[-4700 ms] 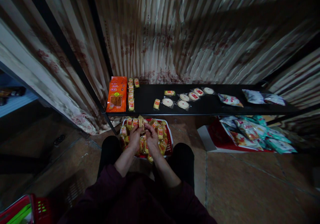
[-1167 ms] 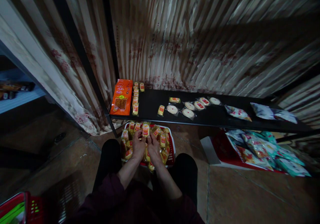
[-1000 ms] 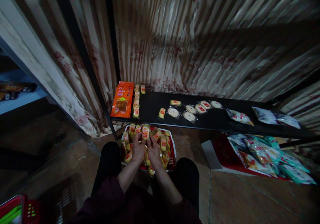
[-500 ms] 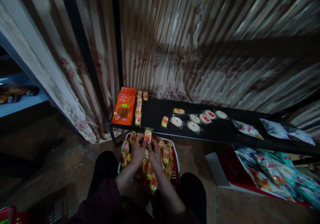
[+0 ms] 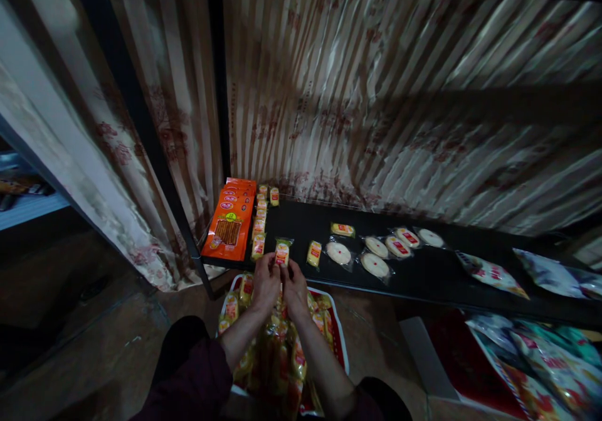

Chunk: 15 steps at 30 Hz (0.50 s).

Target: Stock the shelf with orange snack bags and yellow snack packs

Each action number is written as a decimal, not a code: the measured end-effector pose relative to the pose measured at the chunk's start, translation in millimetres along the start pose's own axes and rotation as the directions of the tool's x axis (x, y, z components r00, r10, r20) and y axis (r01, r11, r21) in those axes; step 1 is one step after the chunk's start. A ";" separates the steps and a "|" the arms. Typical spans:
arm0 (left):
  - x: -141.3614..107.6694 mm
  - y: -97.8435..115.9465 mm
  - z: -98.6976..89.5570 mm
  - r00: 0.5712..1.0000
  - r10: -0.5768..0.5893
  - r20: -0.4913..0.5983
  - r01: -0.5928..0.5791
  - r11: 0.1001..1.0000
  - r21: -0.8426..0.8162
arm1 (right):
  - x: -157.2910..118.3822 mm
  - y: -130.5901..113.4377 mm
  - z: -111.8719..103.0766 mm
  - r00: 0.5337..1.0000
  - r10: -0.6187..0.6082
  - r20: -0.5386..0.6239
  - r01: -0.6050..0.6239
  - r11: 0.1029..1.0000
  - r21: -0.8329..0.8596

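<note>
Between my two hands is a small wrapped snack cake (image 5: 282, 253) in a clear and yellow packet with a red label. My left hand (image 5: 266, 288) pinches its lower left side and my right hand (image 5: 295, 289) its lower right side. Both hands are at the front edge of the black shelf (image 5: 301, 220). Below them stands a white-rimmed red basket (image 5: 342, 336) full of similar wrapped cakes (image 5: 298, 358). On the shelf, a row of these cakes (image 5: 258, 245) runs back to the left of my hands. Another wrapped cake (image 5: 314, 253) lies to the right.
Orange snack bags (image 5: 228, 226) overlap at the shelf's left end, beside a black post (image 5: 169, 164). Several round white wrapped cakes (image 5: 339, 253) and some larger bags (image 5: 491, 273) lie rightward. A red and white box (image 5: 451, 358) holds more bags on the floor. A striped curtain (image 5: 376, 95) hangs behind.
My hands have moved from above the basket forward to the shelf's front edge, still holding the cake upright. The view has tilted and shifted slightly.
</note>
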<state>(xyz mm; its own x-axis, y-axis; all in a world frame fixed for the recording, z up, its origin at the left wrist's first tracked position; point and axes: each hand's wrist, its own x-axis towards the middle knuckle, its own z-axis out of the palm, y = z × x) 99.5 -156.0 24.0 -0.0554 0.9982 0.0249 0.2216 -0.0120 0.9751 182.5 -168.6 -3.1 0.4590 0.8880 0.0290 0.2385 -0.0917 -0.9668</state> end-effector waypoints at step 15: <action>103.2 22.2 51.7 0.998 -0.058 0.015 0.055 0.990 0.130 | 134.3 8.3 30.5 1.000 -0.013 -0.013 0.013 1.000 0.026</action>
<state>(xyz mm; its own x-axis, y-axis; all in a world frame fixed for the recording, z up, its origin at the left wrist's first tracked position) 149.0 -50.2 36.7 -0.0531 0.9980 -0.0346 0.3426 0.0508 0.9381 220.0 -36.3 -15.0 0.4667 0.8833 0.0446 0.2219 -0.0681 -0.9727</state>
